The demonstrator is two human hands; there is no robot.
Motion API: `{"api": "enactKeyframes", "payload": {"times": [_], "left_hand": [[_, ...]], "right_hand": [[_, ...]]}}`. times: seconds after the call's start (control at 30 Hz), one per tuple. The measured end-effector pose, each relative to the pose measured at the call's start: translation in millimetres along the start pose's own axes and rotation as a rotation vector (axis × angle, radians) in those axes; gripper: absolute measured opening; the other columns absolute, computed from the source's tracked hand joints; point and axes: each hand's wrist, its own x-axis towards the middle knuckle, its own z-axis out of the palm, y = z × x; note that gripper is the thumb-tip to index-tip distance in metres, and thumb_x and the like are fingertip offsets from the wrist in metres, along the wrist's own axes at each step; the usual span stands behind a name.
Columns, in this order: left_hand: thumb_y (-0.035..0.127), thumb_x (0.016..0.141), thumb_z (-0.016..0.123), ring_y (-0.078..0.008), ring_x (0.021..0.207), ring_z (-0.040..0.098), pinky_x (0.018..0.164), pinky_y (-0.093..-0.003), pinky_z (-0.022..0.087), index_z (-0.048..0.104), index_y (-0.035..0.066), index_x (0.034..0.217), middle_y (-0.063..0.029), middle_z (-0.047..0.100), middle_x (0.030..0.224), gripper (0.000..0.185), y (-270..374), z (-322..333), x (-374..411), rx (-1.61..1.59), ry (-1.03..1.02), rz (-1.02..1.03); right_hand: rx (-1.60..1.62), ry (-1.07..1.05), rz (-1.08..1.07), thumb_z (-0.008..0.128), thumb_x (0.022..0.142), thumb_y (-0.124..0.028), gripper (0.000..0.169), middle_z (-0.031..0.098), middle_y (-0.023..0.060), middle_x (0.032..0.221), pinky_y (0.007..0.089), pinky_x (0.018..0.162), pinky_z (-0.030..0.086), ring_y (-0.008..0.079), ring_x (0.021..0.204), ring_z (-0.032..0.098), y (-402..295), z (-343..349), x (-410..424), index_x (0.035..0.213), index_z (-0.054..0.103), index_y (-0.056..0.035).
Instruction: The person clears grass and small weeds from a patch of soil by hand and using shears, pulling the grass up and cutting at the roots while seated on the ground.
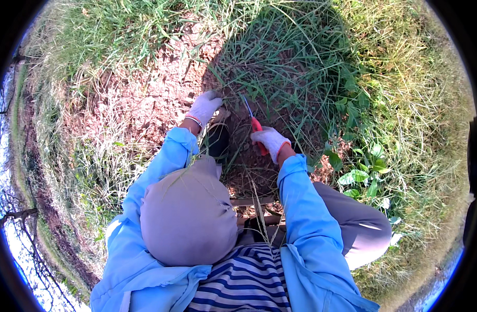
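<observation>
My right hand (271, 139), in a white knit glove with a red cuff, grips a red-handled tool (256, 124). Its narrow metal blade (247, 104) points away from me, up and slightly left, toward the grass. My left hand (204, 107) wears a matching glove and is low over the ground, left of the blade. Its fingertips curl downward in shadow, so whether they hold any stems cannot be told. Just beyond both hands spreads a shaded patch of long green grass (277, 70). Dark soil (238, 152) shows between my hands.
Sunlit, crumbly bare soil (148, 101) lies to the left. A dark shoe (218, 140) is beneath my left forearm, behind my raised knee (189, 218). Broad-leaved weeds (355, 177) grow at the right, beside drier grass (402, 97). Bare branches (23, 214) appear at the left rim.
</observation>
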Motion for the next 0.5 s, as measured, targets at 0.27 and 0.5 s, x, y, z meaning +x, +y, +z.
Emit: {"api": "enactKeyframes", "payload": {"times": [0.27,0.5], "left_hand": [[0.020,0.084,0.056,-0.0231,0.096,0.061,0.084,-0.0314,0.048,0.061,-0.005,0.109,-0.0156,0.065,0.101,0.036,1.5,-2.8,-8.4,-0.071,-0.003,0.038],[0.016,0.084,0.057,-0.0190,0.094,0.060,0.085,-0.0304,0.047,0.061,-0.004,0.110,-0.0131,0.065,0.101,0.033,-2.6,2.0,-8.7,-0.198,-0.030,-0.004]], "right_hand": [[-0.078,-0.002,-0.032,0.065,0.077,-0.026,0.025,0.055,0.0078,0.062,0.0355,0.045,0.039,0.0201,0.048,0.052,-24.9,6.0,36.2,0.076,0.059,-0.0018],[0.092,0.026,-0.058,0.064,0.079,-0.022,0.020,0.055,0.0064,0.063,0.0347,0.043,0.039,0.0191,0.047,0.051,-28.8,13.4,50.9,0.077,0.057,-0.0030]]}}
